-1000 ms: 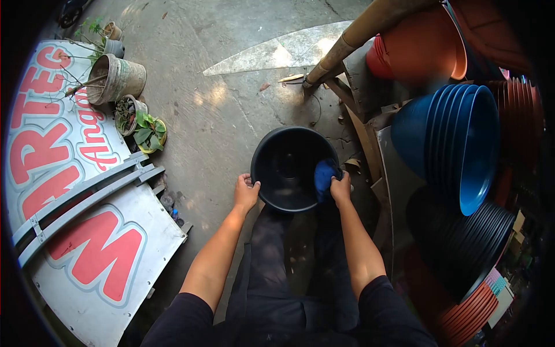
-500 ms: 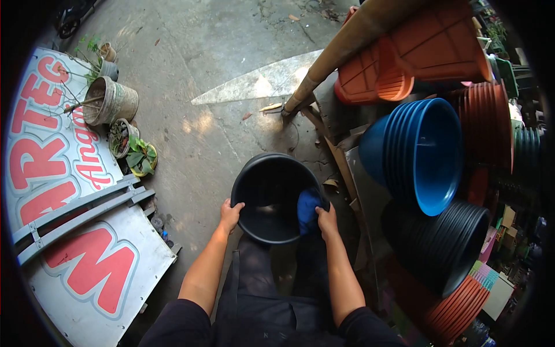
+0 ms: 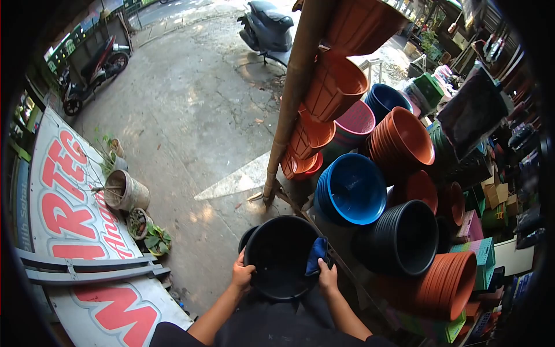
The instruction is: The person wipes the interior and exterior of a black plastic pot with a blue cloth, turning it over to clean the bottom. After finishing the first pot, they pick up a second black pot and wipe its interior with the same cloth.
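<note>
In front of my body I hold a round black plastic pot (image 3: 280, 248), its open mouth facing up toward me. A second dark rim shows at its left, behind the first, perhaps another pot nested with it. My left hand (image 3: 243, 273) is closed on the left rim, thumb on the inner side. On the opposite rim, my right hand (image 3: 328, 276) grips the pot together with a blue cloth (image 3: 315, 255), which hangs over the inner wall. The fingers under both rims are mostly hidden.
To the right stand stacks of blue pots (image 3: 354, 191), black pots (image 3: 404, 240) and terracotta pots (image 3: 445, 286). A bamboo pole (image 3: 295, 98) rises ahead. At left are a lettered sign (image 3: 75, 214) and potted plants (image 3: 127, 191). Two motorbikes, one a grey scooter (image 3: 270, 29), are parked farther off.
My view has tilted upward, bringing more of the yard and the scooter into sight. The pot sits lower in view, with more of the second rim showing. Both hands keep their hold.
</note>
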Tool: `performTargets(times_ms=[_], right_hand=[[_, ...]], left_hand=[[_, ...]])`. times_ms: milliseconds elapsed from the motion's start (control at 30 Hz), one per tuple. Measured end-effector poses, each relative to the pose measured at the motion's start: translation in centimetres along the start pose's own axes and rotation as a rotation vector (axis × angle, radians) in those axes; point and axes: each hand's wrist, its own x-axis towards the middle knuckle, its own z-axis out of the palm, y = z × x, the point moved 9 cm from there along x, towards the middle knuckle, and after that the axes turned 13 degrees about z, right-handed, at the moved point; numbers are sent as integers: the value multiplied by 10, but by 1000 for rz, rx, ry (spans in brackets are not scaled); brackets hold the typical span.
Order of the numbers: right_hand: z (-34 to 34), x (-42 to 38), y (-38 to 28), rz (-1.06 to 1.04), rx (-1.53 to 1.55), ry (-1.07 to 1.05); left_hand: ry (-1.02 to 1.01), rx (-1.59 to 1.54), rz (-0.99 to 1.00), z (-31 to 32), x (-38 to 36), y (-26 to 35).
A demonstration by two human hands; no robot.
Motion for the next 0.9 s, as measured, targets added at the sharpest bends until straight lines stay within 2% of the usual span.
performTargets(times_ms=[33,100,233,267,300,333,367,400,433,467,533,567,633,667,733,767,833,867,900], right_hand=[[9,-10,-3,30,35,29],[34,-9,-16,-108,136,41],[85,12,-33,-216,72,98],[65,94,44,-224,81,94],[138,165,60,-434,-292,81],[202,216,122,-631,-674,68],[229,271,173,-822,-1056,55],[211,189,86,-841,-1051,48],[224,130,33,-612,-963,-129],[228,89,11,-626,-960,-140],[268,30,25,-749,-1358,-577],[273,27,24,-756,-1365,-579],[278,13,11,-961,-1168,-564],[274,6,2,-970,-1174,-568],[263,-10,-9,-991,-1490,-546],[256,-8,-20,-998,-1492,-549],[234,11,-21,-803,-1654,-626],[225,25,-21,-804,-1658,-626],[218,52,-22,-881,-1705,-501]], left_hand=[[-17,11,18,10,-4,9],[-18,-13,200,29,-7,40],[-90,-18,211,47,-18,63],[-98,-15,221,54,-24,75],[-114,-60,210,69,-33,90],[-122,-104,193,76,-37,97],[-122,-104,209,77,-36,100],[-146,-107,260,78,-35,105],[-167,-108,310,78,-34,113],[-163,-105,327,78,-33,125],[-173,-164,315,82,-33,147],[-170,-169,323,72,-25,146],[-185,-22,475,49,-5,152],[-164,-68,452,57,-12,170],[-144,-71,478,55,-14,186],[-128,-74,494,54,-16,194],[-95,-105,490,60,-20,201],[-75,-93,522,58,-21,202],[-55,-81,552,57,-21,202]])
